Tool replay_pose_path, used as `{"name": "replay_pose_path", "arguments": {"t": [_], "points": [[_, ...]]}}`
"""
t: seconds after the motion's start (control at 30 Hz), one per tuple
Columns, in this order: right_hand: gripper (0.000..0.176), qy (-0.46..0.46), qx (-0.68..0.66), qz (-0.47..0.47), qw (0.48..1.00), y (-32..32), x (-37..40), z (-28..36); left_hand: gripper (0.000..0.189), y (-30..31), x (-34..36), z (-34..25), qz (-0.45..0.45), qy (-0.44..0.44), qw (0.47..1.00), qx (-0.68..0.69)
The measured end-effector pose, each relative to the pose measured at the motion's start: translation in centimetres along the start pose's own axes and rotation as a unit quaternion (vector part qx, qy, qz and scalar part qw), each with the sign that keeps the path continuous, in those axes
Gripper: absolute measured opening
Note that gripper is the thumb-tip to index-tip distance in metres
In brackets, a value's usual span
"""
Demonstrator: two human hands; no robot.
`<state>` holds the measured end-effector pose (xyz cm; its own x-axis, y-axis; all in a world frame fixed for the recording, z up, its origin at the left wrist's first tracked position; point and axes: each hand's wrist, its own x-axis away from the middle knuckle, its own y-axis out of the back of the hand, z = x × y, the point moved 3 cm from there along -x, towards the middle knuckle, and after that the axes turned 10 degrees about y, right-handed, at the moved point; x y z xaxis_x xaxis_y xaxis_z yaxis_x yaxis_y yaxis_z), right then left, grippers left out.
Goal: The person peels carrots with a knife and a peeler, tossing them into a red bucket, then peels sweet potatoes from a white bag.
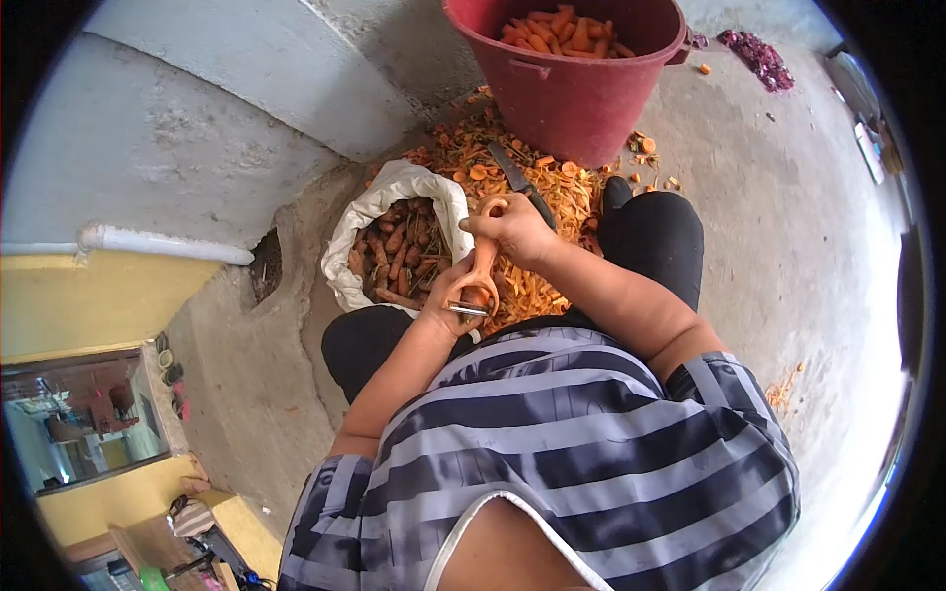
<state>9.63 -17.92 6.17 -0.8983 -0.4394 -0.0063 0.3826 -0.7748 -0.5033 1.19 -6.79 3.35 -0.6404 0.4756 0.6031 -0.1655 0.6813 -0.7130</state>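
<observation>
hands clamped: left (440, 297) on carrot (477, 295), right (522, 231) on peeler (485, 258) | peeler axis fore-aft | blade (468, 308) end toward torso (572, 433)

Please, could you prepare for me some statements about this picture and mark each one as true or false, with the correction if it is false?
1. The right hand holds an orange-coloured peeler. True.
2. The left hand holds the knife. False: the left hand holds a carrot, and the knife lies on the peelings.
3. The red bucket has orange carrots inside. True.
4. The white sack is tied shut. False: the white sack is open, and unpeeled carrots show inside.
5. Peelings lie on the floor near the sack. True.
</observation>
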Motion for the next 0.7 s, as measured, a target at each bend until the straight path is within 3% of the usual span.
{"name": "replay_pose_path", "arguments": {"t": [0.07, 0.1, 0.2, 0.27, 0.37, 0.47, 0.5, 0.53, 0.6, 0.63, 0.7], "points": [[0.017, -0.061, 0.019, -0.088, 0.994, 1.8, -1.3, -0.7, 0.023, 0.0, -0.1, 0.4, 0.057, 0.032, 0.997, 0.048], [0.016, -0.064, 0.046, -0.147, 0.986, 3.4, -2.2, -0.3, 0.025, -0.8, 0.2, 0.2, 0.049, 0.099, 0.991, 0.074], [0.016, 0.022, 0.165, -0.297, 0.940, 10.9, -5.1, -0.8, 0.027, -0.8, 0.5, 0.6, 0.036, 0.118, 0.989, 0.079], [0.017, 0.020, 0.060, -0.355, 0.933, 13.0, -4.8, -1.0, 0.026, -1.2, 0.7, 0.5, 0.017, 0.095, 0.993, 0.070], [0.018, 0.023, -0.006, -0.234, 0.972, 6.3, -2.7, 1.4, 0.027, -0.7, 0.4, 0.2, 0.036, 0.093, 0.990, 0.101], [0.017, -0.053, -0.007, -0.048, 0.997, 0.9, 0.0, 0.4, 0.027, 1.6, -0.3, 0.1, -0.015, -0.025, 0.990, -0.136], [0.017, -0.036, -0.002, -0.027, 0.999, 0.5, -0.2, -0.2, 0.024, 0.7, -0.3, 0.1, 0.029, 0.025, 0.999, 0.026], [0.017, -0.019, 0.002, -0.006, 1.000, 0.3, -0.3, -0.6, 0.023, 0.0, 0.0, 0.1, 0.023, 0.038, 0.999, 0.021], [0.016, -0.074, 0.005, -0.108, 0.991, 2.4, -1.6, 0.0, 0.023, -1.2, 0.7, 0.1, 0.012, 0.066, 0.998, 0.010], [0.016, -0.090, 0.032, -0.150, 0.984, 4.2, -2.3, 0.3, 0.023, -1.0, 0.4, 0.4, 0.066, 0.132, 0.985, 0.089], [0.018, 0.006, 0.118, -0.253, 0.960, 10.1, -4.9, -1.8, 0.024, -1.3, 0.6, 0.7, 0.067, 0.130, 0.987, 0.066]]}}
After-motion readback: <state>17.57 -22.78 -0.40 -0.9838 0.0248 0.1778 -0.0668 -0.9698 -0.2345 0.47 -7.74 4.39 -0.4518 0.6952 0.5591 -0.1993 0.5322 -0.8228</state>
